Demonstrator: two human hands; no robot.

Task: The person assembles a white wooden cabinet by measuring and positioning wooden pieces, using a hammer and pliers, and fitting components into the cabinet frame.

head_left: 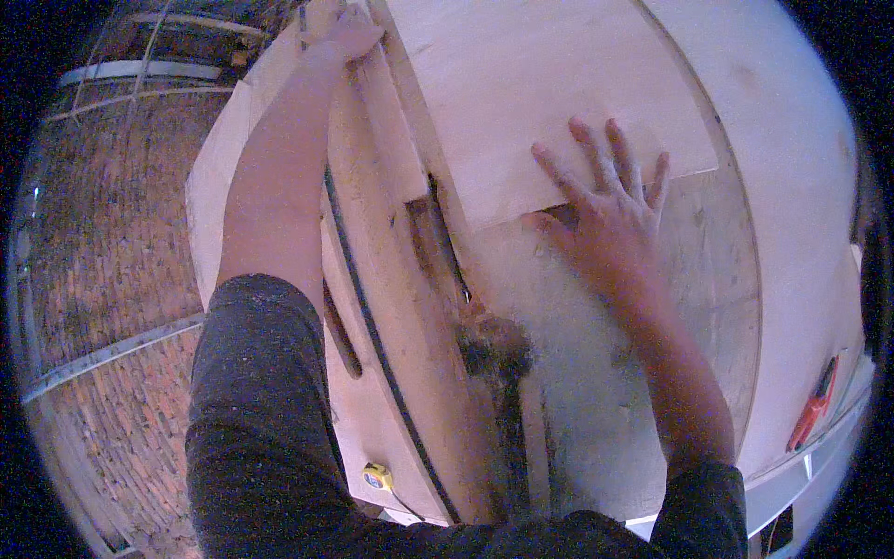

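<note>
My right hand (610, 224) lies with fingers spread on the near edge of a pale wooden sheet (549, 74), its palm over the worn work surface (708, 252). At the far end, my left arm reaches forward along a long wooden rail (419, 354). My left hand (346, 37) is closed over the far part of a narrow pale wooden strip (396, 140), which lies between the rail and the sheet. Its fingertips are blurred. Close to the strip's near end runs a dark slot (452, 247), with a dusty dark patch (498, 345) nearer to me.
A yellow tape measure (377, 477) rests on the pale panel at lower left. A red-handled tool (815, 410) lies near the right edge, on another pale board (792, 186). Beyond the bench's left edge is a brick surface (130, 214).
</note>
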